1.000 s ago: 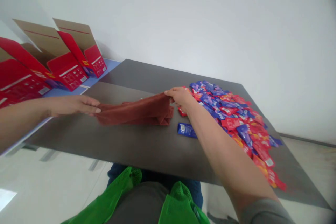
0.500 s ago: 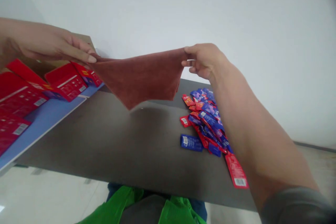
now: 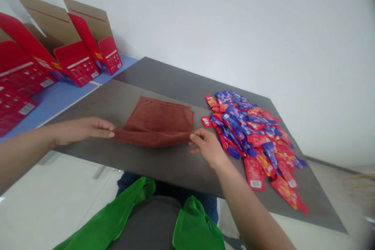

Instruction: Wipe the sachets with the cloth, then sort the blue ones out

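A reddish-brown cloth (image 3: 161,115) lies partly flat on the dark grey table, its near edge lifted a little and sagging between my hands. My left hand (image 3: 93,129) pinches the cloth's near left corner between thumb and fingers. At the near right corner, my right hand (image 3: 205,144) holds the cloth in a pinch, its other fingers loosely curled. Just right of that hand, a spread pile of red and blue packets (image 3: 243,125) covers part of the table.
Open red cardboard boxes (image 3: 77,64) with brown flaps stand on a blue surface (image 3: 70,91) at the left. A white wall rises behind the grey table (image 3: 175,74). The table's near edge runs in front of my body.
Both hands have come down towards the near side of the table. The cloth, held up in the air before, now rests partly on the tabletop. The view has shifted, showing more packets and boxes.
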Motion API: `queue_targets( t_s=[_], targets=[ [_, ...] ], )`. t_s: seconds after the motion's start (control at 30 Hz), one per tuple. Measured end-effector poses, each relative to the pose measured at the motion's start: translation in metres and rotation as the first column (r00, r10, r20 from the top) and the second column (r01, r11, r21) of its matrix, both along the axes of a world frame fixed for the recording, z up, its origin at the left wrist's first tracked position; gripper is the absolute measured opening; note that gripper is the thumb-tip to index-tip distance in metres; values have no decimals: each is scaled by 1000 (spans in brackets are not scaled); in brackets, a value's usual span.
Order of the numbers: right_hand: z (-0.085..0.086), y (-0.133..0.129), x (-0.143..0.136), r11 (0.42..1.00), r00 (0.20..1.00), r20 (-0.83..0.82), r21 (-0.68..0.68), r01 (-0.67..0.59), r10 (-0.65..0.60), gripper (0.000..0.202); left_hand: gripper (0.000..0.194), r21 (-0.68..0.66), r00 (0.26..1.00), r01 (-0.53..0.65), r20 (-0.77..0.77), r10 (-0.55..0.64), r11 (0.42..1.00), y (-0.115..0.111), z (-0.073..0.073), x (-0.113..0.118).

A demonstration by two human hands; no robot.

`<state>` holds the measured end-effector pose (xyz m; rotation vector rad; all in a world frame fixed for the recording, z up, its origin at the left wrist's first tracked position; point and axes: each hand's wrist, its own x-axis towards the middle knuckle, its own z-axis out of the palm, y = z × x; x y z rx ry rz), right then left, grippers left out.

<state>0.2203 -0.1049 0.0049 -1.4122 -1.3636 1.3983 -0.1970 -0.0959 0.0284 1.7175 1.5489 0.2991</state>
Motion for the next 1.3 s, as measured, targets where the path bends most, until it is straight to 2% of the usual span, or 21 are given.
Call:
queue_targets(
  t_s=[0.03, 0.1, 0.17, 0.23, 0.3, 0.37, 0.43, 0.5, 0.6, 0.73, 0.87, 1.0, 1.1, 1.3],
  targets=[
    [-13, -15, 0, 1000, 1000, 22, 0, 1, -1, 26, 57, -125, 993, 48, 113, -34, 991, -14, -13, 0],
    [-32, -41, 2, 1000, 997, 78, 2, 9, -9, 26, 55, -165, 969, 29, 247, 13, 986, -36, -30, -2],
    [-44, -61, 8, 1000, 991, 136, -2, 15, -14, 27, 55, -132, 955, -42, 285, 78, 990, -52, -38, -5],
    [-46, -70, 16, 999, 969, 248, 33, -9, 1, 28, 56, -118, 959, -68, 267, 98, 991, -61, -40, -6],
    [-39, -67, 25, 991, 884, 468, 118, -68, 5, 27, 54, -93, 965, -67, 246, 88, 993, -66, -40, -3],
    [-26, -51, 27, 970, 728, 686, 190, -149, -23, 25, 49, -52, 972, -53, 228, 64, 997, -68, -41, 2],
    [-10, -23, 17, 948, 603, 797, 226, -226, -46, 23, 45, 8, 981, -37, 191, 35, 999, -70, -43, 6],
    [4, 13, -7, 909, 546, 837, 252, -332, -33, 21, 44, 95, 991, -12, 137, -1, 995, -71, -46, 9],
    [16, 72, -64, 815, 445, 894, 222, -536, 49, 20, 42, 250, 996, 51, 57, -67, 967, -77, -53, 10],
    [12, 131, -145, 721, 427, 894, 205, -662, 138, 20, 32, 397, 998, 62, -10, -63, 916, -92, -63, 9],
    [-5, 166, -192, 706, 406, 893, 161, -690, 193, 22, 23, 524, 1000, 6, -19, 5, 852, -104, -76, 15],
    [-23, 190, -206, 712, 410, 877, 122, -692, 248, 21, 17, 613, 996, -54, -20, 84, 788, -110, -87, 23],
    [-30, 205, -208, 693, 406, 859, 86, -716, 313, 15, 12, 636, 996, -49, -28, 87, 770, -111, -92, 24],
    [-25, 222, -214, 634, 386, 850, 82, -769, 358, 13, 5, 662, 996, -53, -22, 90, 747, -115, -98, 24]
  ],
)
